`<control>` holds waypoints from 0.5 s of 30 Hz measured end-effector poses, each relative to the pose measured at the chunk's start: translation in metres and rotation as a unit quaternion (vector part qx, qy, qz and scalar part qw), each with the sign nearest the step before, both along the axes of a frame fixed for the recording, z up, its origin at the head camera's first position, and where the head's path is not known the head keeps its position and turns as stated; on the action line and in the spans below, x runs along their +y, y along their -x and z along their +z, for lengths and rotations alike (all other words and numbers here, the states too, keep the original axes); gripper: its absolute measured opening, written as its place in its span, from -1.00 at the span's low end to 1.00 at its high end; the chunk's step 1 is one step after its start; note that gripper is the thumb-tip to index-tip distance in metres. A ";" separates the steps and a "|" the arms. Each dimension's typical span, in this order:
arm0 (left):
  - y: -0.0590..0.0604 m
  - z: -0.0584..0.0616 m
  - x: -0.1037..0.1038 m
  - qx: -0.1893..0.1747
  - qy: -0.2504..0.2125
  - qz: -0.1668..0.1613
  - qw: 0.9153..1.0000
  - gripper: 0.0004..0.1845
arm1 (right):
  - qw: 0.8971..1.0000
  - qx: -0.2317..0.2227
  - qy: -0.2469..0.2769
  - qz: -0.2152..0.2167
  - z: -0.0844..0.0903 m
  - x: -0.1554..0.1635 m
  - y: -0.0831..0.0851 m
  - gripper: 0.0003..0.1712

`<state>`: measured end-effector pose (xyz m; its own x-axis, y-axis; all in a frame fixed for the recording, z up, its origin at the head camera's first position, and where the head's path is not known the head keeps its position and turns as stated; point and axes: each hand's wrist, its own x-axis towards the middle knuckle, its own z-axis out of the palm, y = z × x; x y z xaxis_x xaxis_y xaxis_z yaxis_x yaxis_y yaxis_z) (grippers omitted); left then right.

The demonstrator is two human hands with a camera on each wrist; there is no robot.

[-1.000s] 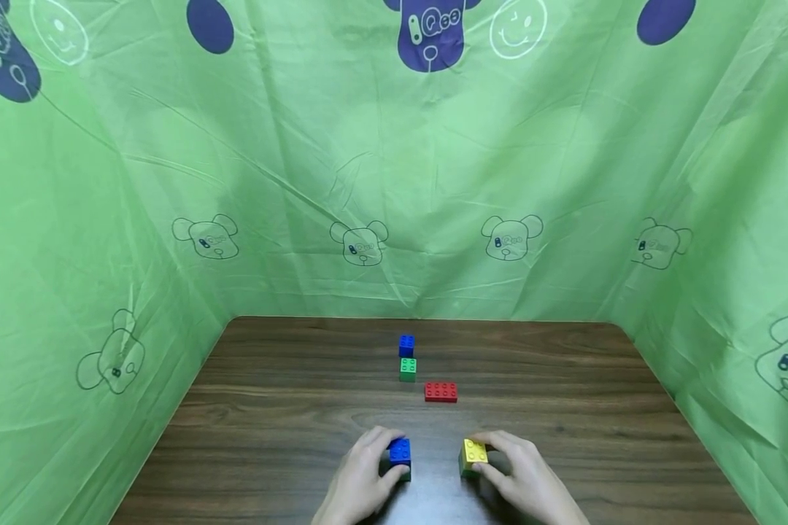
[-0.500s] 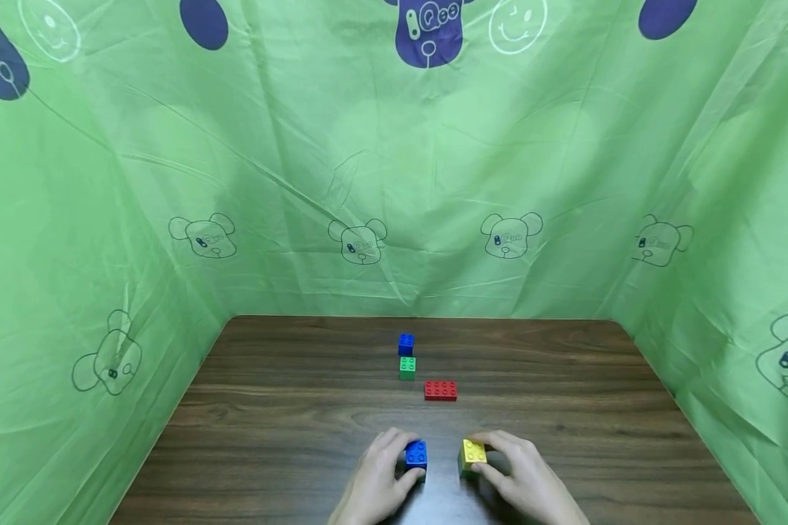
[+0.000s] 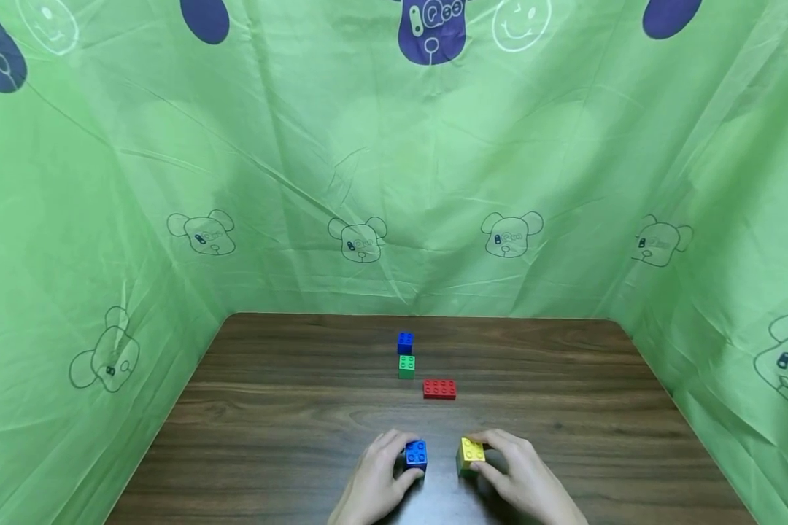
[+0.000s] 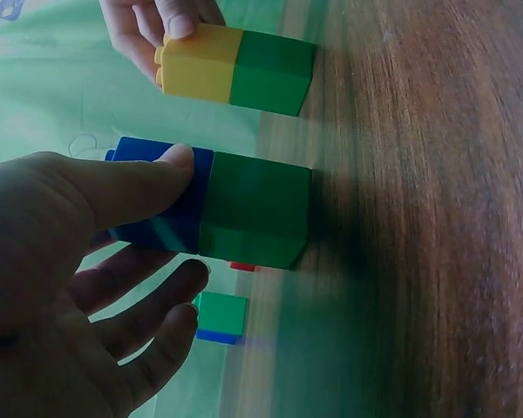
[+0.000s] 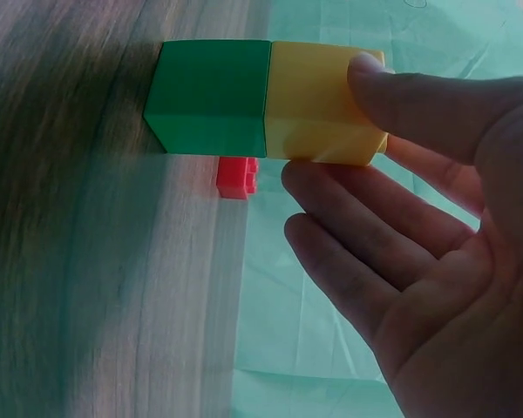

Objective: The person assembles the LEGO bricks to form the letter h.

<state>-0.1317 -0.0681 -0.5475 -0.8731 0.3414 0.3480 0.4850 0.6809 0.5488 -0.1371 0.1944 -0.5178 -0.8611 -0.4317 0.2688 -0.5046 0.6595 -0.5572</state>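
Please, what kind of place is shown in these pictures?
Probably a makeshift tabletop recording booth: a wooden table closed in on three sides by a green cartoon-bear cloth, with only toy bricks on it.

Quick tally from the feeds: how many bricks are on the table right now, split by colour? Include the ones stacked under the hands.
Blue: 2, far brick and top of left stack
Green: 3, loose brick, base under blue, base under yellow
Yellow: 1, top of right stack
Red: 1, long brick
Total: 7

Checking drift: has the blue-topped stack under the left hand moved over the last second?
Yes. The blue-topped stack slid right, toward the yellow-topped stack.
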 end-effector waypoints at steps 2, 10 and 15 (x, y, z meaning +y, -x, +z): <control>0.000 0.000 0.000 0.002 0.002 0.001 1.000 -0.53 | 1.000 -0.002 -0.001 0.000 0.000 0.000 0.000 -0.64; -0.002 0.001 0.001 -0.005 0.026 0.008 1.000 -0.50 | 1.000 0.001 -0.017 0.001 0.001 0.000 0.001 -0.63; -0.003 0.000 0.002 0.006 0.028 0.008 1.000 -0.49 | 1.000 -0.005 -0.028 0.003 0.003 0.000 0.000 -0.56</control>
<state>-0.1290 -0.0666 -0.5473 -0.8750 0.3464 0.3384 0.4793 0.7185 0.5040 -0.1373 0.1945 -0.5145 -0.8612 -0.4505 0.2355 -0.5029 0.6876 -0.5238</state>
